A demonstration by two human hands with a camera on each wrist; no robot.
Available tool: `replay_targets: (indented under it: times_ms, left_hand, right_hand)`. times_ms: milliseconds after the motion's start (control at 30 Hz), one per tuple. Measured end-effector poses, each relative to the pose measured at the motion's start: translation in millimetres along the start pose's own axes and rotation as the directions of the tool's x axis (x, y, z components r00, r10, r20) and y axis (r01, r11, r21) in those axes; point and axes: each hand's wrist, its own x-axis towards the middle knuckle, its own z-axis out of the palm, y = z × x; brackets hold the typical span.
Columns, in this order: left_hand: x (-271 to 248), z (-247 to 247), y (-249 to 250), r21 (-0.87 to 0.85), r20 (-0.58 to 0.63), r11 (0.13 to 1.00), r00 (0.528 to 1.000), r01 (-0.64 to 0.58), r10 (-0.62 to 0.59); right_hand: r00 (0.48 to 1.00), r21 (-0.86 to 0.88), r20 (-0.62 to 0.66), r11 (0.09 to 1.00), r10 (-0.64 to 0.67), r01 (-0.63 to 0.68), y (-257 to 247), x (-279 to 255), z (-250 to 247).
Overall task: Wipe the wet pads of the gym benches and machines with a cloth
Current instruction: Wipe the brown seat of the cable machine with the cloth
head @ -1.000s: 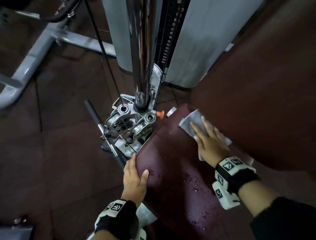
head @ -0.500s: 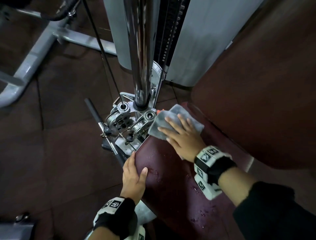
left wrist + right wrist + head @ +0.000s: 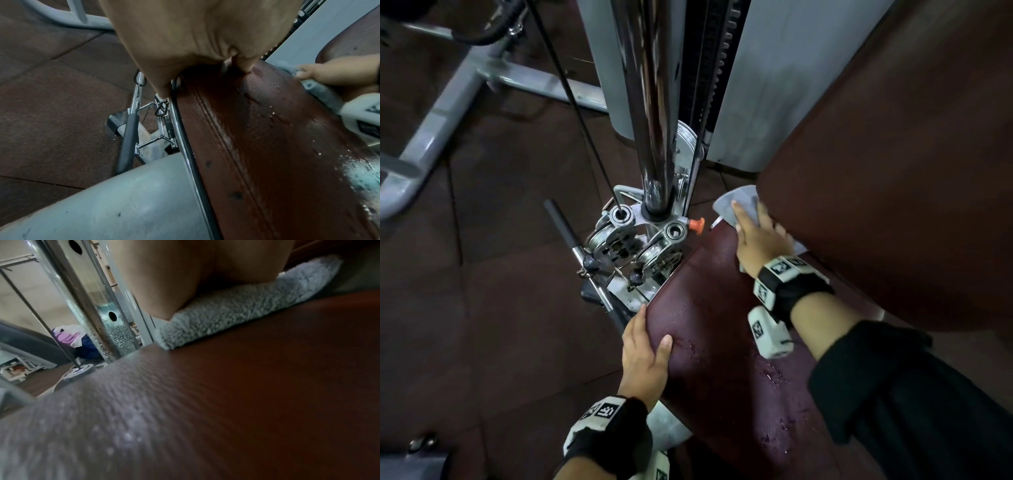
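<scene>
While the left hand (image 3: pixel 645 356) grips the seat pad (image 3: pixel 722 325) edge, the flat right hand (image 3: pixel 760 240) presses the cloth (image 3: pixel 736 200) at its far end; droplets nearer probably come next.

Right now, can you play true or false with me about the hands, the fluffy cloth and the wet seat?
1. The right hand presses a fluffy grey cloth onto the dark red vinyl seat pad. True.
2. The left hand holds a spray bottle. False: it grips the pad's left edge, thumb on top.
3. Water drops lie on the near part of the pad. True.
4. The cloth is bright yellow. False: it is grey.
5. The small orange knob sits on the pad. False: it sticks out of the metal pulley block beside the pad.
</scene>
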Motion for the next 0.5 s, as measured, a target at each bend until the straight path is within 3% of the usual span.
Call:
replay_targets:
  times_ms: [100, 267, 333, 500]
  left_hand:
    - [0, 0, -2, -0.001, -0.011, 1.0, 1.0, -0.004, 0.004]
    - [1, 1, -5, -0.003, -0.012, 1.0, 1.0, -0.01, 0.01]
    - [1, 0, -4, -0.006, -0.015, 1.0, 1.0, -0.014, 0.014]
    - [2, 0, -3, 0.012, -0.025, 0.999, 0.999, -0.039, 0.039]
  right_hand:
    - [0.98, -0.085, -0.073, 0.98, -0.187, 0.181, -18, 0, 8]
    - [0.86, -0.133, -0.002, 0.852, -0.51, 0.506, 8, -36, 16]
    - [0.844, -0.154, 0.01, 0.833, -0.536, 0.531, 34, -47, 12]
    - [0.917, -0.232, -0.057, 0.899, -0.394, 0.372, 75, -70, 4]
